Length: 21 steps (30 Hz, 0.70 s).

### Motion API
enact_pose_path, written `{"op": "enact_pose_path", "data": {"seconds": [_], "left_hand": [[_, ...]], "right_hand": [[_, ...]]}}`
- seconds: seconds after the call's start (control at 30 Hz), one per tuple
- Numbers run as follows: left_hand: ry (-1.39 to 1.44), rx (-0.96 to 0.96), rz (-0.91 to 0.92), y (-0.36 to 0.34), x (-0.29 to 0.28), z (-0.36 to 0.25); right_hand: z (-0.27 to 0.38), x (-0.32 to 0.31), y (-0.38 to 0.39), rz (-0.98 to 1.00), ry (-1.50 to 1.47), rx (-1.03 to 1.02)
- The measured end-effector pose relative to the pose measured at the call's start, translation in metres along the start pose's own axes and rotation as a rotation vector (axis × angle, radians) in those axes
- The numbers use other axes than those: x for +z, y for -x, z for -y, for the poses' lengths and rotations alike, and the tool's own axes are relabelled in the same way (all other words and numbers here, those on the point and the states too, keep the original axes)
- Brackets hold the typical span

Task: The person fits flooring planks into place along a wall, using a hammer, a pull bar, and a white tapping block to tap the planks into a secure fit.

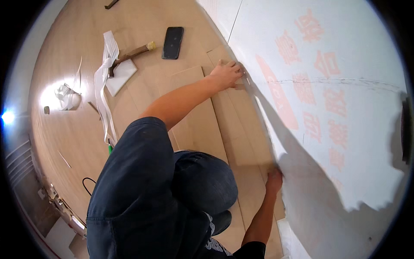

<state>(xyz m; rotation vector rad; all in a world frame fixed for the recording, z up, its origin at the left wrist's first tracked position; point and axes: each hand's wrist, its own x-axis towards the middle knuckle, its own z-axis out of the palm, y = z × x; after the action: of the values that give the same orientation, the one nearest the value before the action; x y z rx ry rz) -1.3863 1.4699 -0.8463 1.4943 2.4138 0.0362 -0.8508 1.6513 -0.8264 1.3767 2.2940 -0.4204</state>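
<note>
The narrow wooden plank [246, 129] lies flat along the foot of the white wall [319, 108], running between the person's two hands: its farther stretch is at the left hand, its nearer stretch at the right. The left hand [226, 75] is set down at the wall side of the plank, touching it, the fingers bent and slightly apart rather than spread wide; whether they pinch the edge or only press on it, I cannot tell. The right hand [274, 179] is low against the strip's wall-side edge, right beside the wall, its fingers curled in — the tips are hidden, so their grip cannot be told either. On the side away from the wall, a wider board [189, 112] lies alongside, under the left forearm, a dark line marking its edge. The person crouches over the boards, a knee in dark trousers [205, 181] rising between the arms. Beyond the left hand, a black phone [173, 43] lies on the wooden floor [142, 21]; near it a hammer [134, 54] rests with its head by a white slab [123, 77], and a length of white strapping [99, 84] trails down past it toward a green-handled tool [110, 149] — partly hidden behind the trouser leg. The wall carries faint reddish printing and a broad shadow.
</note>
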Motion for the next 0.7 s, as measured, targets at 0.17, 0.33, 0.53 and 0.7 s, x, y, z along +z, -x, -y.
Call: {"op": "enact_pose_path", "data": {"seconds": [0.17,0.33,0.53,0.7], "left_hand": [[-0.022,0.031,0.006,0.007,0.011,0.007],[-0.021,0.030,0.038,0.009,0.005,0.009],[-0.052,0.069,0.008,0.005,0.014,0.015],[-0.042,0.089,0.129,0.010,0.023,0.033]], "right_hand": [[0.012,0.008,0.005,-0.013,0.142,-0.071],[0.012,0.014,0.009,-0.018,0.071,-0.070],[0.012,0.026,0.024,-0.035,0.002,-0.036],[0.051,0.021,0.009,-0.142,-0.126,-0.078]]}}
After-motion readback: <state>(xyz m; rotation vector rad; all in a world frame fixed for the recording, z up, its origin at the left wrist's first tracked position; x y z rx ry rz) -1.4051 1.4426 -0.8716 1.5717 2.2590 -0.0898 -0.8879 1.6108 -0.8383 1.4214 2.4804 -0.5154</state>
